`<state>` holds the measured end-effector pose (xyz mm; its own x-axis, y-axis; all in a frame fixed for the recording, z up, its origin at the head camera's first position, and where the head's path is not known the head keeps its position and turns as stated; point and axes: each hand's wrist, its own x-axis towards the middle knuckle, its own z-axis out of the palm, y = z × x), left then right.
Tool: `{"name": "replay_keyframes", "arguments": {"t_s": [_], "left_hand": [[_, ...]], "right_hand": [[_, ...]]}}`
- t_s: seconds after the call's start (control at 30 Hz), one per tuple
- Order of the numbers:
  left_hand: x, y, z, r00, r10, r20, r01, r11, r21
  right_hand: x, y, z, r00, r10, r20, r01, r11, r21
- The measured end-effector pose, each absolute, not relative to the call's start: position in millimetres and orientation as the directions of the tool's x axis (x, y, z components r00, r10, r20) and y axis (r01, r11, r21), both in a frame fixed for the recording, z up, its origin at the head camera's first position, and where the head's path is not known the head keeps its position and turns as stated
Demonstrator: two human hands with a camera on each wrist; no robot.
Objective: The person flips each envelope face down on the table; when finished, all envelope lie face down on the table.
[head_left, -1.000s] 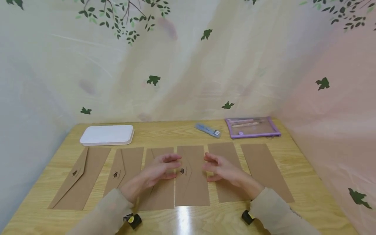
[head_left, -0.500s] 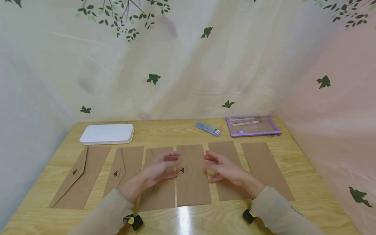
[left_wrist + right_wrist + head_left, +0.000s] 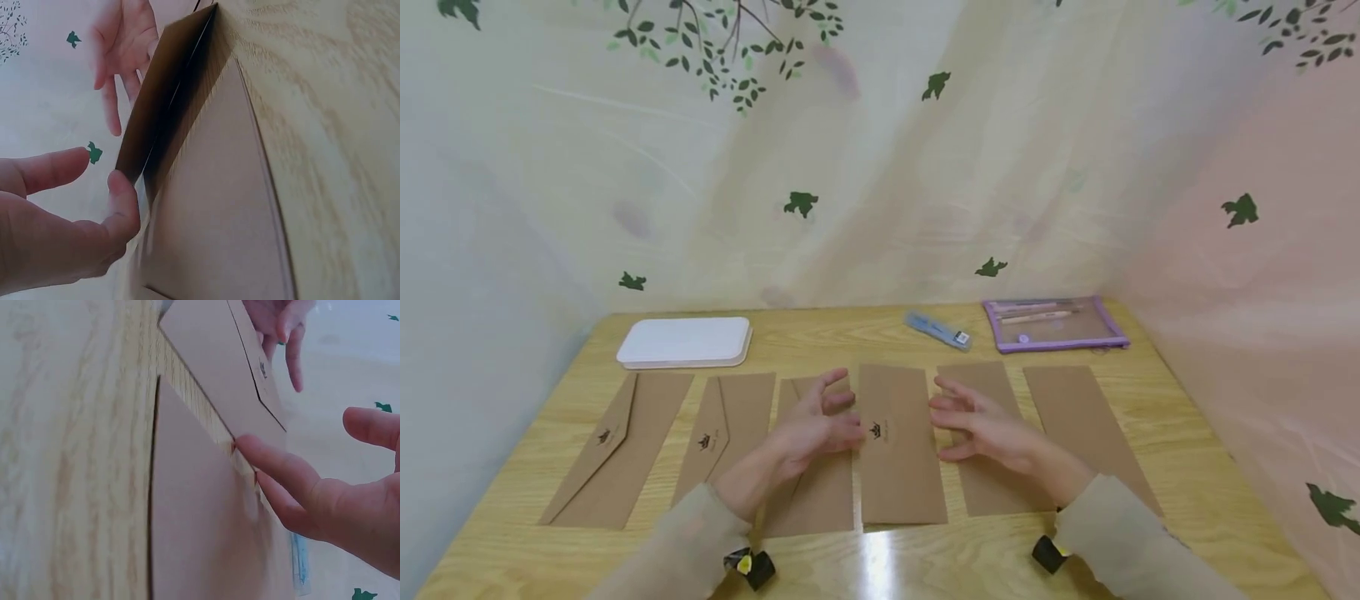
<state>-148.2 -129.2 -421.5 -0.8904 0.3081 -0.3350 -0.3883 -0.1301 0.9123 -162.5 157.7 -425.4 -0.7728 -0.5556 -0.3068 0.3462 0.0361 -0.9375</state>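
Several brown paper envelopes lie in a row on the wooden table. The middle envelope (image 3: 901, 479), printed with a small crown, sits between my two hands. In the left wrist view, the near side of this envelope (image 3: 147, 100) is raised off the table, with a dark gap beneath. My left hand (image 3: 812, 429) has spread fingers, and one fingertip touches the envelope's left edge. At the opposite edge is my right hand (image 3: 992, 429); its fingertips (image 3: 250, 447) touch the envelope's rim in the right wrist view.
Two crown-printed envelopes (image 3: 598, 450) lie at the far left, and a plain envelope (image 3: 1086, 433) at the far right. Behind the row are a white case (image 3: 685, 340), a small blue packet (image 3: 936, 329) and a purple-edged clear pouch (image 3: 1052, 329). A patterned cloth (image 3: 880, 167) hangs behind.
My left hand's fingers have spread, with one rising away from the envelope. The middle envelope's flap line shows less clearly than before. My right hand has stayed nearly in place; the whole view shifts slightly.
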Motion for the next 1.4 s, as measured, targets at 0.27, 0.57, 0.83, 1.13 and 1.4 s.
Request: {"name": "replay_keyframes", "arguments": {"t_s": [0.27, 0.57, 0.83, 1.13, 1.4], "left_hand": [[-147, -127, -421, -0.883, 0.349, -0.314, -0.386, -0.157, 0.909], [-148, -124, -419, -0.871, 0.382, -0.308, -0.391, -0.163, 0.906], [-146, -126, -415, -0.857, 0.412, -0.31, -0.423, -0.217, 0.88], [-145, -121, -415, -0.847, 0.44, -0.3, -0.427, -0.225, 0.876], [-144, -125, -418, -0.829, 0.456, -0.324, -0.466, -0.244, 0.85]], "right_hand": [[-153, 161, -420, -0.766, -0.578, -0.281, 0.328, 0.024, -0.944], [-152, 159, -419, -0.784, -0.564, -0.258, 0.324, -0.018, -0.946], [-153, 154, -419, -0.779, -0.57, -0.26, 0.352, -0.056, -0.934], [-152, 156, -420, -0.778, -0.572, -0.262, 0.354, -0.054, -0.934], [-150, 151, -423, -0.772, -0.583, -0.253, 0.361, -0.076, -0.929]]}}
